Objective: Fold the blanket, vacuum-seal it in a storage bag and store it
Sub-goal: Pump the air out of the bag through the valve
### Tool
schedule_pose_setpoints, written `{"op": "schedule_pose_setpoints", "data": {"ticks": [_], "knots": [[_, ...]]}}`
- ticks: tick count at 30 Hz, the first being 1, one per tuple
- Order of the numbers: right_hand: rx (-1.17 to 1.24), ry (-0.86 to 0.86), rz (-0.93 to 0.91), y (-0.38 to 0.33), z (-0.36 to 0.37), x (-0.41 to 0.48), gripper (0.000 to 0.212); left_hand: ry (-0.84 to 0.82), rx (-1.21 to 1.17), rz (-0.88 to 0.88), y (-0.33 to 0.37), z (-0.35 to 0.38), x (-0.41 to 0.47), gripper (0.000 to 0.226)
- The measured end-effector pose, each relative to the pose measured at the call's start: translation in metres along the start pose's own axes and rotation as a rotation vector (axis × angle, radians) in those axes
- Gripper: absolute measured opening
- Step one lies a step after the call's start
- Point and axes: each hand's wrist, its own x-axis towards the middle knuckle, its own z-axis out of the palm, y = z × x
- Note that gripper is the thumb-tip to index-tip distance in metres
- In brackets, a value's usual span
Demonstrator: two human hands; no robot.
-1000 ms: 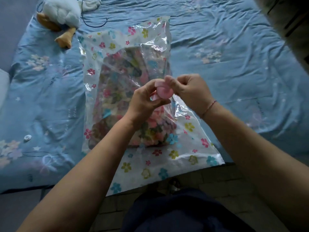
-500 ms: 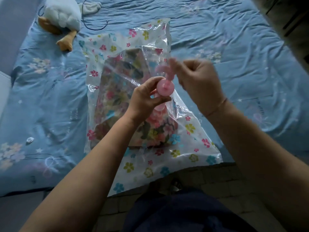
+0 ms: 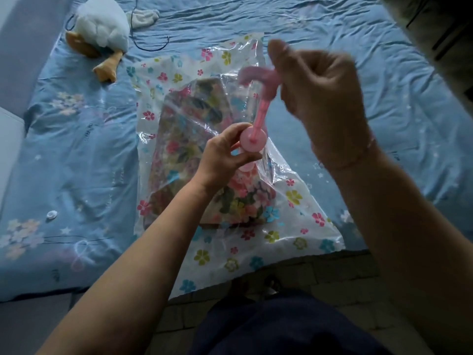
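Your storage bag [image 3: 230, 252] is thin clear plastic film, glossy and crinkled, with white glare along its creases and flowers printed on it. Inside the bag, the blanket [image 3: 184, 139] looks like soft matt cloth in a floral print. Over the bag, the pump [image 3: 252, 142] is smooth pink plastic with a dull sheen; its upper handle is blurred. Under the bag, the bed sheet [image 3: 76, 149] is wrinkled blue cloth with a faint satin shine. Beyond the bag's far left corner lies a plush toy [image 3: 102, 24], fluffy white pile with smoother orange fabric. Nearer you than the bag, the floor [image 3: 320, 272] looks rough and matt.
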Motion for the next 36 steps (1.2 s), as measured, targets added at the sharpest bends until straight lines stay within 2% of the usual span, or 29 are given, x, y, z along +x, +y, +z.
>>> {"op": "schedule_pose_setpoints", "data": {"ticks": [2,3,6,8,13,15,19,21,24,26,28,31,33,36], "knots": [[0.013,0.008,-0.063,-0.002,0.003,0.000,0.044,0.017,-0.003,-0.002,-0.001,-0.001,-0.002,0.060],[-0.042,0.002,-0.017,0.010,0.005,-0.006,0.044,0.027,-0.028,-0.004,0.000,-0.001,-0.003,0.060],[-0.253,-0.063,0.283,0.057,0.011,-0.029,0.047,0.022,-0.080,0.011,0.007,-0.002,-0.005,0.058],[-0.316,-0.080,0.350,0.063,0.009,-0.033,0.044,0.017,-0.093,0.016,0.009,-0.002,-0.006,0.057],[0.024,0.040,0.000,-0.003,0.006,-0.012,0.055,0.037,-0.019,0.000,0.007,0.000,-0.004,0.057],[-0.046,0.054,0.004,0.008,0.008,-0.019,0.052,0.043,-0.013,0.002,0.008,0.001,-0.004,0.057],[-0.311,-0.023,0.294,0.065,0.006,-0.040,0.049,0.052,-0.027,0.014,0.012,0.006,-0.011,0.060],[-0.312,-0.013,0.233,0.053,0.006,-0.034,0.052,0.068,-0.036,0.010,0.011,0.004,-0.012,0.059],[-0.123,0.053,-0.014,0.001,0.005,-0.016,0.060,0.071,0.026,-0.006,0.008,0.001,-0.006,0.057],[-0.080,0.084,-0.104,-0.010,0.007,-0.013,0.064,0.074,0.046,-0.004,0.008,0.000,-0.003,0.057],[-0.138,0.073,-0.043,0.012,0.008,-0.024,0.063,0.085,0.016,0.010,0.013,0.002,-0.003,0.059],[-0.366,-0.022,0.188,0.054,0.006,-0.029,0.061,0.085,-0.016,0.010,0.019,0.007,-0.004,0.055],[-0.402,0.002,0.153,0.049,0.002,-0.022,0.056,0.092,-0.026,0.005,0.017,0.006,-0.004,0.053],[-0.173,0.137,-0.067,0.009,0.003,-0.015,0.057,0.092,0.010,0.004,0.013,0.004,0.000,0.057]]}}
